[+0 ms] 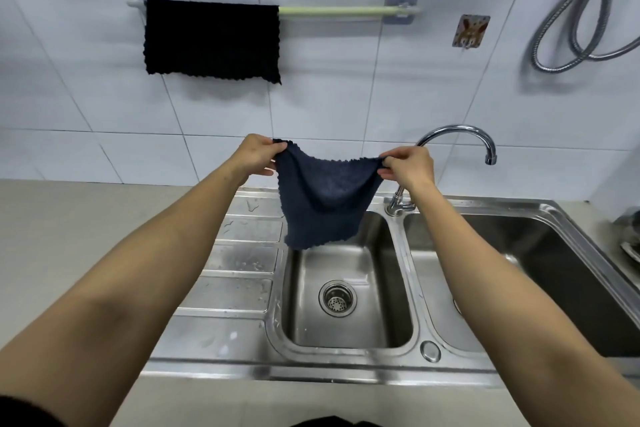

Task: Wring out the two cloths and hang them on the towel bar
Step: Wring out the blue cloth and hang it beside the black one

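— Above the small sink basin (349, 329), what do you have?

— I see the blue cloth (320, 194) spread between both hands, hanging free in the air. The left hand (256, 156) pinches its left top corner, the right hand (410, 163) pinches its right top corner, fingers (388, 163) curled round the hem on each side. The top edge sags a little between them and the lower corner droops toward the basin without touching it.

— And the other cloth?

— From my seat, the black cloth (212, 40) is already draped over the left part of the towel bar (339, 10) on the far tiled wall, hanging flat. The right part of the bar is bare.

— What else is around?

— I see a curved tap (460, 139) just behind the right hand, a second, larger basin (540, 274) to the right, and a ribbed draining board (239, 260) with water drops on the left. The steel unit sits in a pale desk (86, 211). A metal hose (585, 10) loops on the wall at far right, with a small decorated hook (470, 30) beside it.
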